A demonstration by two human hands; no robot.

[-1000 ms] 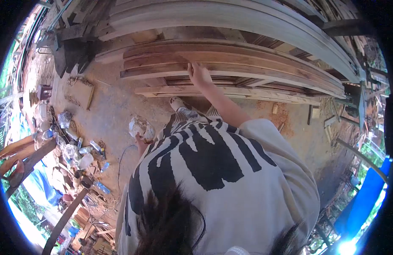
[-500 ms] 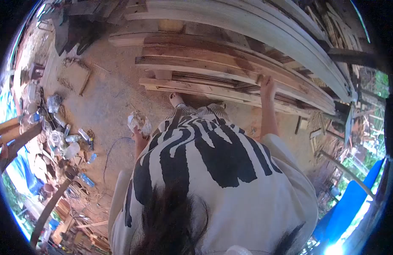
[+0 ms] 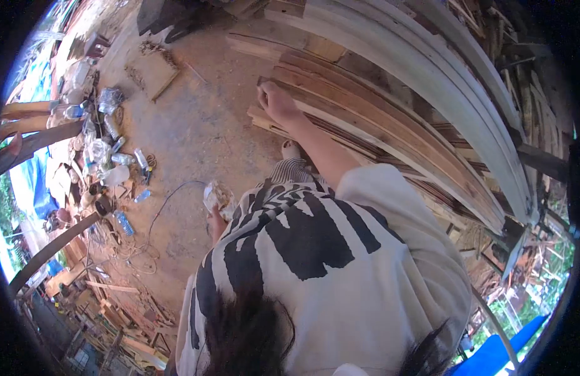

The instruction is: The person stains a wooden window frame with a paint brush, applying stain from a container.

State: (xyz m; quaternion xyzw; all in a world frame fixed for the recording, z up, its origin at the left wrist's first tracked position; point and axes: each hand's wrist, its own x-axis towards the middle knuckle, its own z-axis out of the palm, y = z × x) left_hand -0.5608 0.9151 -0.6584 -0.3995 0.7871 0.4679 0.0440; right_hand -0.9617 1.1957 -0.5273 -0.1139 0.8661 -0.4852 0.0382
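Note:
My left hand hangs low beside my body, closed on a crumpled whitish plastic bag; what is inside it I cannot make out. The right arm reaches forward, and my right hand is at the left end of a long wooden plank in a stack. Its fingers are curled down over the plank's end, and anything held in them is too small or hidden to name. Beside that plank lie reddish-brown boards, running away to the right.
Pale thick beams rest behind the stack. On the left floor lie several plastic bottles and bags, with a thin cable curving nearby. A flat board lies farther off. Scrap wood is heaped at the lower left.
My right hand has slid leftward along the plank from its middle to its left end. The view has turned right. My left hand keeps the bag.

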